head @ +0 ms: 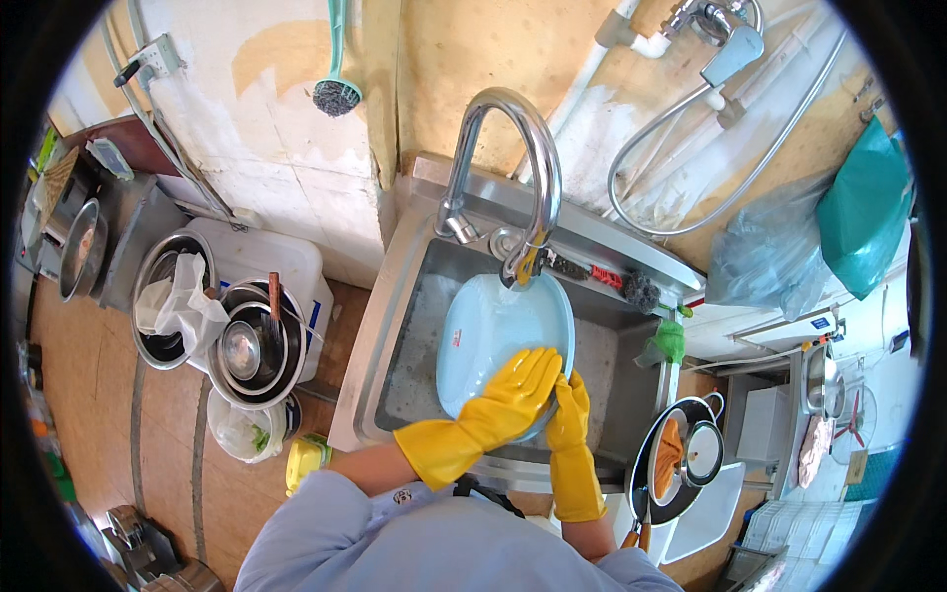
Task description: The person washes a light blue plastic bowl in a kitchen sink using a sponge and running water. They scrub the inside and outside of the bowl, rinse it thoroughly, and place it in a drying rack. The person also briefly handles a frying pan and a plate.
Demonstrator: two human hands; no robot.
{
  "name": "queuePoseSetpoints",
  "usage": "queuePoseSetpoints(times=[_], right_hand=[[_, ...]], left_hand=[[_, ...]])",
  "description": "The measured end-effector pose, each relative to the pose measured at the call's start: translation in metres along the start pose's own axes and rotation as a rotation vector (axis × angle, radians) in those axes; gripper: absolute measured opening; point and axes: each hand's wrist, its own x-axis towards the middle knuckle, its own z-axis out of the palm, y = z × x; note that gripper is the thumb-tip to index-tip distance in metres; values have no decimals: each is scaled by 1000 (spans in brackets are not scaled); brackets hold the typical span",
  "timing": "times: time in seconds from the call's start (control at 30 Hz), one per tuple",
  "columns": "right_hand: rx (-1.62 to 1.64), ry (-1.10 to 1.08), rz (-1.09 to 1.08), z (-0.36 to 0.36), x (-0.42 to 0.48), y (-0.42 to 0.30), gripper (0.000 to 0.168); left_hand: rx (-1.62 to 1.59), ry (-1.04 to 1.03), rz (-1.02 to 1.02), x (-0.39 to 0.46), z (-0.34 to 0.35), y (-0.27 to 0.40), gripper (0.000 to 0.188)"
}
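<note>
A light blue plastic basin (pixel 473 318) is tilted over the stainless steel sink (pixel 370 355), beneath the chrome gooseneck faucet (pixel 544 163). My left hand (pixel 510 392), in a yellow rubber glove, lies flat on the basin's inner face near the lower rim, fingers together and pointing up and right. At the basin's right rim, my right hand (pixel 571 403), gloved the same way, grips the edge; part of its fingers is hidden behind the rim. Whether water flows from the faucet cannot be told. A scourer brush (pixel 640 291) lies along the sink's back ledge, and a green mesh cloth (pixel 668 340) hangs over the right edge.
Left of the sink, stacked metal bowls (pixel 255 396) and a steel basin with plastic bags (pixel 177 359) rest on a white container (pixel 296 255). Pans (pixel 640 462) stand at the right. A handled scrubber (pixel 337 96) hangs on the wall. A shower hose (pixel 769 166) loops at the upper right.
</note>
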Motion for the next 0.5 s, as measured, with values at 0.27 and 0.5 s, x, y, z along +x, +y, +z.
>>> queuePoseSetpoints(times=[0.27, 0.5], right_hand=[[-146, 142, -56, 19, -25, -6, 43], [440, 199, 241, 13, -5, -9, 53]], left_hand=[[-61, -288, -479, 81, 3, -93, 32], [118, -158, 59, 43, 25, -18, 37]])
